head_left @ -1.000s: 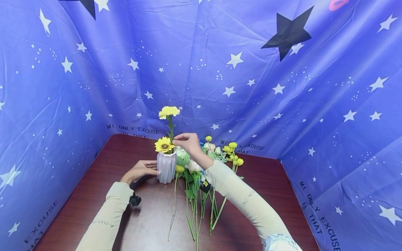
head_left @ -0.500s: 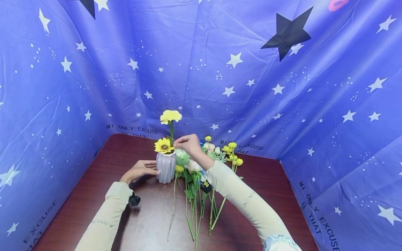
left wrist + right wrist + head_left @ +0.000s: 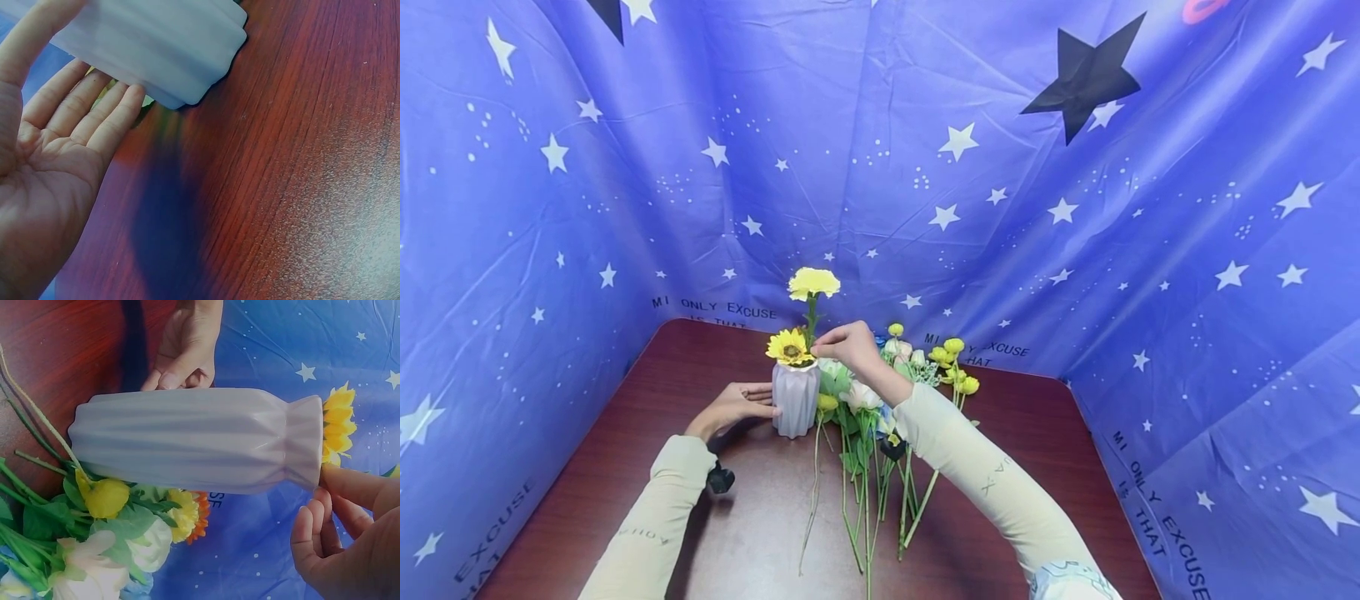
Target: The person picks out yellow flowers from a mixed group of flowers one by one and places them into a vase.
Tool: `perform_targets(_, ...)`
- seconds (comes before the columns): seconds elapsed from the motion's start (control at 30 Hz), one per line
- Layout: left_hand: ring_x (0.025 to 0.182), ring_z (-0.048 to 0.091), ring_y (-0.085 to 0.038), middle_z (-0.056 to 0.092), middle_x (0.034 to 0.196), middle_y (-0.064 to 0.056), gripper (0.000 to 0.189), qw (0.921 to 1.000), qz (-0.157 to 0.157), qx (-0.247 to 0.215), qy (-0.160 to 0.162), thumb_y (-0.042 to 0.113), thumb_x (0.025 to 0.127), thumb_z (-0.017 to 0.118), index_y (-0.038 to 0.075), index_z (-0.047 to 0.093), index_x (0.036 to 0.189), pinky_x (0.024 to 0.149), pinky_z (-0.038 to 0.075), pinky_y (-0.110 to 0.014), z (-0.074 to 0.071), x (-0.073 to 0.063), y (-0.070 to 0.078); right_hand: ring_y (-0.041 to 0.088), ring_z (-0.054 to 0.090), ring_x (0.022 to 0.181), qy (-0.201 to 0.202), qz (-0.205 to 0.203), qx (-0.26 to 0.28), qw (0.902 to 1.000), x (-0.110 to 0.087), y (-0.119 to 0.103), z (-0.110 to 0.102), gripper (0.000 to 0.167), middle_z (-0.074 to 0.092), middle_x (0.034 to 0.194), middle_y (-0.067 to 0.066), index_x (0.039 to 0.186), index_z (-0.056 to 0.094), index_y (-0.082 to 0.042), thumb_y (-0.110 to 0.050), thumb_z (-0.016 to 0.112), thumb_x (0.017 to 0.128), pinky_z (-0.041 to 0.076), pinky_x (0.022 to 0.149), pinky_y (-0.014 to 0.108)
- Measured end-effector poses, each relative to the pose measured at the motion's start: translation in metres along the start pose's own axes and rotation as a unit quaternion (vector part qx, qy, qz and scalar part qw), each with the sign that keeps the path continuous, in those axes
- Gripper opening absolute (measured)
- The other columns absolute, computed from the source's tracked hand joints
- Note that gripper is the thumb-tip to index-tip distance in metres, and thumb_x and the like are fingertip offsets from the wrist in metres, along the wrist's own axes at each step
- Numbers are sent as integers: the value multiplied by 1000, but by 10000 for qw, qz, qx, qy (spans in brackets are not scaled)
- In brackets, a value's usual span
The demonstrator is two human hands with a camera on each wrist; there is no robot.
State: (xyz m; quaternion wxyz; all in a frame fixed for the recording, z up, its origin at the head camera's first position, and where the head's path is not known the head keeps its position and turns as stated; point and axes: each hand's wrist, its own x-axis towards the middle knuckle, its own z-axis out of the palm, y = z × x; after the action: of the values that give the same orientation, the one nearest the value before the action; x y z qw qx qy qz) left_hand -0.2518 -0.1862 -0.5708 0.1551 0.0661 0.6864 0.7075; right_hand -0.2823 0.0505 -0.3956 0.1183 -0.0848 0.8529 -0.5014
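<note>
A pale lilac fluted vase (image 3: 795,400) stands upright on the table, a sunflower (image 3: 790,347) at its mouth. My left hand (image 3: 726,410) touches the vase's left side; in the left wrist view its fingers (image 3: 112,119) lie straight along the vase wall, thumb apart from them. Above the rim, my right hand (image 3: 853,346) pinches the green stem of a pale yellow carnation (image 3: 813,283) between thumb and forefinger. The right wrist view shows those fingertips right at the vase mouth, other fingers curled. Where the stem runs inside the vase is hidden.
Right of the vase lies a loose heap of flowers: a cream rose (image 3: 861,396), several small yellow blooms (image 3: 953,354) and long stems (image 3: 867,508) pointing toward me. An orange flower (image 3: 199,517) shows low behind the vase. A starry blue cloth (image 3: 880,167) walls the brown table (image 3: 760,533).
The carnation has sunk lower and shifted slightly right, its stem moving down toward the vase. My right hand has dipped only a little; the left hand and vase stay nearly still.
</note>
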Motion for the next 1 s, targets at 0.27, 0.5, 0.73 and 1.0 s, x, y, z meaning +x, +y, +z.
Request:
perform_targets(0.27,134,54,-42,47,144,-38,74,10000,30,-15,63,4,86,79,-19,40,145,101,56,-29,1,-1,-1,26,73,92,-9,-75,327,9994,-1,4,-4,20,78,102,16,102,78,1,-7,83,84,62,93,43)
perform_targets(0.5,118,68,-20,49,142,-37,69,9999,-8,-116,113,4,88,78,-19,43,143,98,58,-28,0,-3,-3,27,73,93,-103,-4,339,9994,-2,9,-12,20,78,104,14,101,79,-2,-13,83,85,63,83,34)
perform_targets(0.73,104,70,-5,53,140,-36,65,9998,27,-88,186,5,90,76,-20,45,141,100,58,-34,-3,-1,-8,17,68,77,-60,121,509,9986,-4,13,-24,18,77,104,13,101,78,-1,-13,81,88,62,78,31)
perform_targets(1.0,101,69,-1,57,136,-35,58,9995,125,68,272,4,93,73,-21,48,138,94,59,-24,-3,2,-9,18,70,69,-19,529,805,9953,-5,35,-23,16,77,96,20,101,76,5,-6,77,89,65,85,44)
